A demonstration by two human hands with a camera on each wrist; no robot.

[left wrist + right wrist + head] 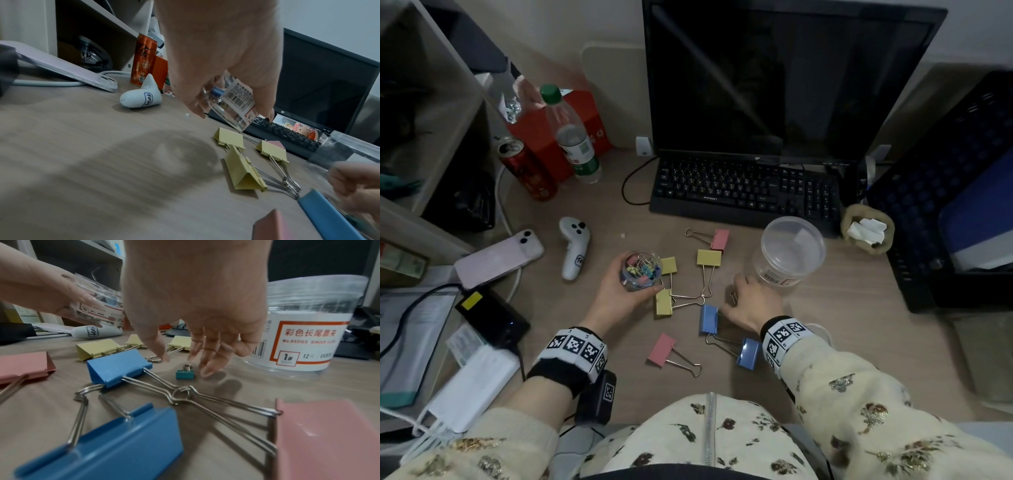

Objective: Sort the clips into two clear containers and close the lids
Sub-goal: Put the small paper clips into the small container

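My left hand [635,279] grips a small clear container [642,265] filled with small coloured clips, held just above the desk; its barcode label [238,97] shows in the left wrist view. My right hand [185,365] hovers with relaxed, spread fingers over a small teal clip [184,374] lying on the desk, and holds nothing. A large clear container [787,253] with its lid on stands just past the right hand. Large binder clips lie between the hands: yellow [709,258], pink [661,349] and blue [709,318].
A black keyboard [746,188] and monitor [784,75] stand behind the clips. A white controller [573,246], a pink phone [500,257], a red can [527,168] and a bottle [575,137] sit to the left. A black crate [945,192] stands at the right.
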